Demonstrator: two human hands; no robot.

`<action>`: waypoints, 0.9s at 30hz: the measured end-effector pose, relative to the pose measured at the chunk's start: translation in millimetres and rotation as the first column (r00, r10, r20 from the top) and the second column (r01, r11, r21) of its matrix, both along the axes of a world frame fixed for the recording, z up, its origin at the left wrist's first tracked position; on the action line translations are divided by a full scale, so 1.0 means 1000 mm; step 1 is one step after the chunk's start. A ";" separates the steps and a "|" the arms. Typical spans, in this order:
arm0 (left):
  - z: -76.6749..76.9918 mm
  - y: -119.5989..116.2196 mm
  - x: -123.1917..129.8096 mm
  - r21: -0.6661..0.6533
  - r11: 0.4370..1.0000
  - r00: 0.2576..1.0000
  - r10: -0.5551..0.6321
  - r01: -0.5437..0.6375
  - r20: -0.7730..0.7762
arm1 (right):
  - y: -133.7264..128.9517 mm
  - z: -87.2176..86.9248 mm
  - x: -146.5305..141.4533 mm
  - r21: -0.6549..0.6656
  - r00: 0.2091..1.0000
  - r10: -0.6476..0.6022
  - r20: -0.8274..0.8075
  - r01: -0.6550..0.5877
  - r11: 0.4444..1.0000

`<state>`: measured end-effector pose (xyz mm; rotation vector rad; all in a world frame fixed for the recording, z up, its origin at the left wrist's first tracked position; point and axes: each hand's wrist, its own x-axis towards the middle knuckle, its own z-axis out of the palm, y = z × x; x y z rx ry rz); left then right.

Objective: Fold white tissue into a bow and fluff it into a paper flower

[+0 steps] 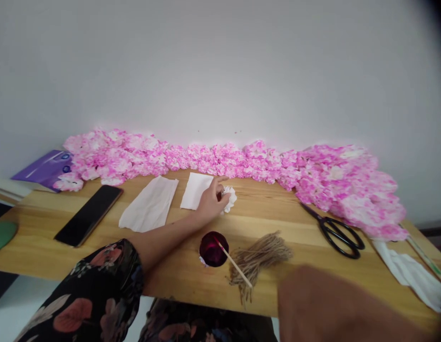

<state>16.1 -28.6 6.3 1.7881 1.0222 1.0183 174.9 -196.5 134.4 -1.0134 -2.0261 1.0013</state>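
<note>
My left hand (210, 200) is closed in a pinch at the left edge of a small white ruffled paper flower (230, 198), low over the table. Just behind that hand lies a folded white tissue (195, 190). Nearer to me stands a small round pot of dark red liquid (210, 251), with a thin wooden stick (238, 268) leaning out of it. A bundle of brown twine-like stems (265, 256) lies to the right of the pot. My right hand (313, 304) is a brown blur at the bottom right, its fingers not discernible.
Pink-and-white paper flowers (227, 159) line the wall along the table's back. Black scissors (334, 230) lie at right, near a crumpled white tissue (413, 275). Another flat tissue (149, 203), a phone (88, 216) and a purple packet (44, 168) are on the left.
</note>
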 end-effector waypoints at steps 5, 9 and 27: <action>-0.001 -0.001 0.001 -0.040 0.999 0.999 -0.009 0.010 0.044 | 0.080 -0.041 0.007 -0.106 0.890 -0.455 -0.004 0.452 0.885; -0.005 0.000 0.002 -0.056 0.997 0.997 -0.042 0.045 0.057 | 0.111 -0.090 0.008 -0.037 0.853 -0.514 0.092 0.518 0.854; -0.005 0.000 0.003 -0.086 0.996 0.999 -0.039 0.038 -0.008 | 0.115 -0.113 0.010 -0.293 0.838 -0.533 -0.119 0.483 0.825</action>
